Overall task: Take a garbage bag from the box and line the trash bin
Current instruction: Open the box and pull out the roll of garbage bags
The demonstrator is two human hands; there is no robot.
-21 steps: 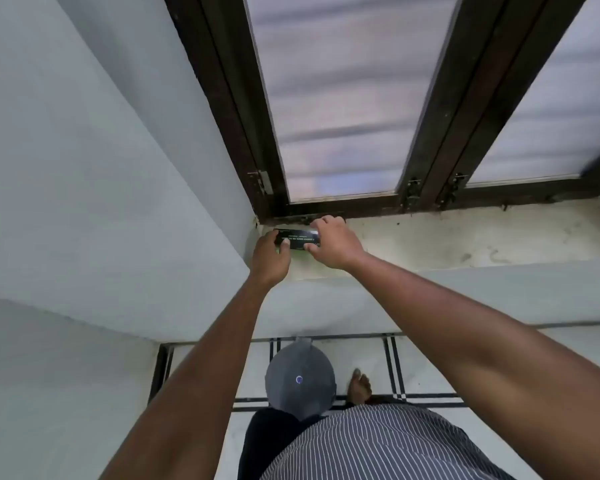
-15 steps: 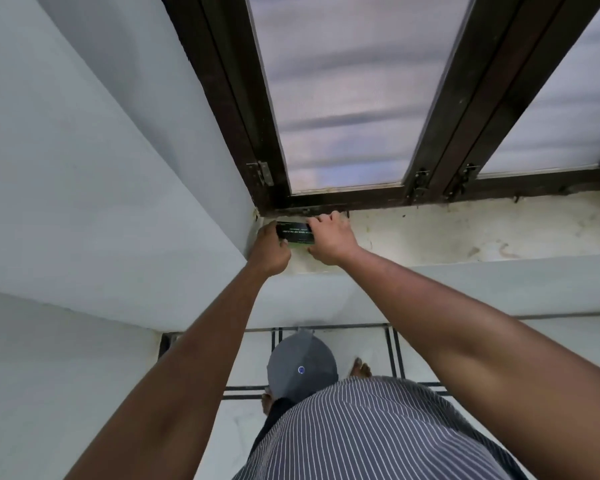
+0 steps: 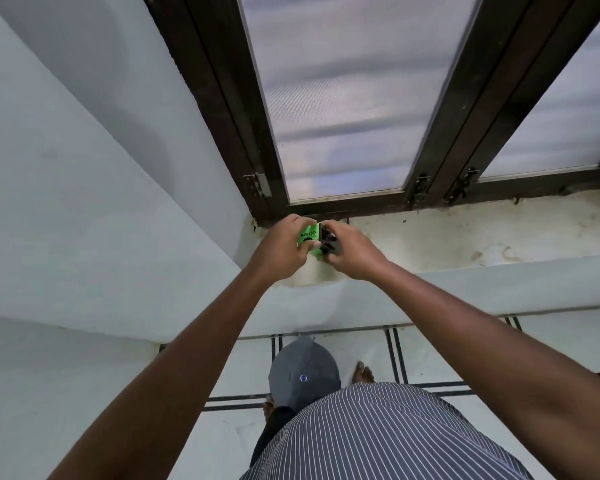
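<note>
Turned and lifted since a moment ago: the box (image 3: 309, 237), shown earlier as a dark flat face lying on the window sill (image 3: 465, 233), now with its bright green side toward the camera, raised a little above the sill corner, close under the dark window frame (image 3: 243, 133). Held by the left hand (image 3: 281, 252), fingers curled round the green body, thumb across its front. At the open dark end, the right hand (image 3: 352, 254), fingertips pinching there; whether on a flap or already on a black bag, impossible to tell. Judged as the very start of the task: box opened or being opened, no bag drawn out yet, bin not lined. Small rectangular carton, smooth printed card, light and easy to crush under a firm squeeze. Sill of pale, stained stone or plaster, rough-looking; frame of dark wood with small metal hinges; frosted, ribbed glass above. On the floor below, a grey rounded lid with a small button, probably the trash bin (image 3: 303, 372), well apart from the hands.
</note>
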